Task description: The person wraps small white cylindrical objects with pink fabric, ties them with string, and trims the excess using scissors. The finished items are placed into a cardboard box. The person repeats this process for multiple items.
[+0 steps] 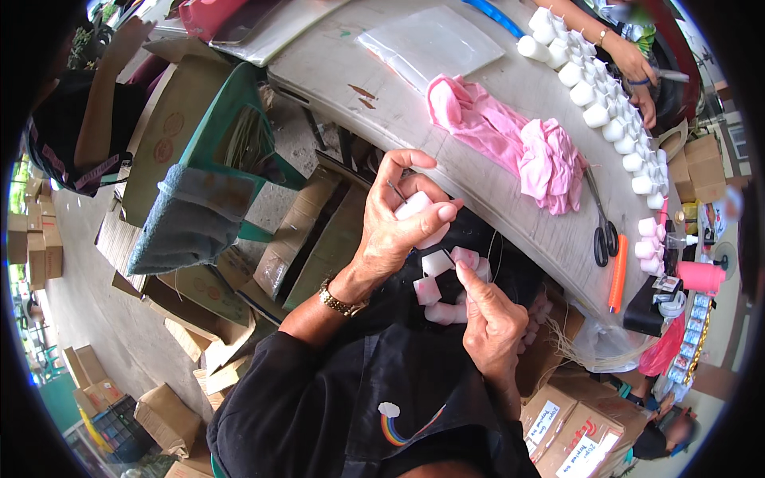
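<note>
My left hand point(398, 211), with a gold watch at the wrist, is closed around a pale pink candle point(414, 205). A thin dark rod point(395, 192) sticks out at the candle's upper end. A thin dark piece also shows below the candle, leading to the fingertips of my right hand point(490, 319), which pinch it. Whether both are one rod through the candle I cannot tell. Several pale pink and white candles point(428, 290) lie on the dark cloth in my lap, just under my hands.
On the table point(319, 60) lie a pink cloth point(550, 163), black scissors point(603, 231), an orange stick point(617, 275), clear plastic point(430, 48) and rows of white candles point(613, 127). Another person's hand point(633, 64) is beyond them. A green stool point(231, 135) and cartons stand left; a carton point(570, 430) sits right.
</note>
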### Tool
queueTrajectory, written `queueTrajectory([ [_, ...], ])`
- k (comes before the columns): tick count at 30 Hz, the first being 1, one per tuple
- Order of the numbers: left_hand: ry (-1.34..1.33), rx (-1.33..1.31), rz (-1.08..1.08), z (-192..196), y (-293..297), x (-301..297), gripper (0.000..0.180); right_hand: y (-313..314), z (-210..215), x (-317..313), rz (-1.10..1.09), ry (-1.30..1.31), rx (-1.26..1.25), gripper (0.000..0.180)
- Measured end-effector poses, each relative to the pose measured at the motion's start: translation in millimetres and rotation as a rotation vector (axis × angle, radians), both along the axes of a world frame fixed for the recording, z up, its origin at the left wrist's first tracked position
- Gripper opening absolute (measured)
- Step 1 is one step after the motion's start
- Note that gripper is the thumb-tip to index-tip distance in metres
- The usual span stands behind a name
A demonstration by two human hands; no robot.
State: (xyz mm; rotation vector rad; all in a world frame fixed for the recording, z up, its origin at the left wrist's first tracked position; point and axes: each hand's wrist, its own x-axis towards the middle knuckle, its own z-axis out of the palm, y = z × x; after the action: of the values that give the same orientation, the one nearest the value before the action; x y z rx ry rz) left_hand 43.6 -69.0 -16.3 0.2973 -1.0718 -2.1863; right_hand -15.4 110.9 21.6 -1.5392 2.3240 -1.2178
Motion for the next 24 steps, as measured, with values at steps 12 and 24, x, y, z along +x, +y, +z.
queueTrajectory([
  [12, -0.067, 0.000, 0.240, 13.9, -2.3, -4.0, 0.044, -13.8, 0.2, -0.7, -0.002, 0.068, 0.012, 0.052],
  [24, 0.141, 0.075, 0.554, -0.9, -72.1, 29.9, 0.024, -33.6, 11.5, 5.5, 0.120, -0.159, 0.046, 0.031],
])
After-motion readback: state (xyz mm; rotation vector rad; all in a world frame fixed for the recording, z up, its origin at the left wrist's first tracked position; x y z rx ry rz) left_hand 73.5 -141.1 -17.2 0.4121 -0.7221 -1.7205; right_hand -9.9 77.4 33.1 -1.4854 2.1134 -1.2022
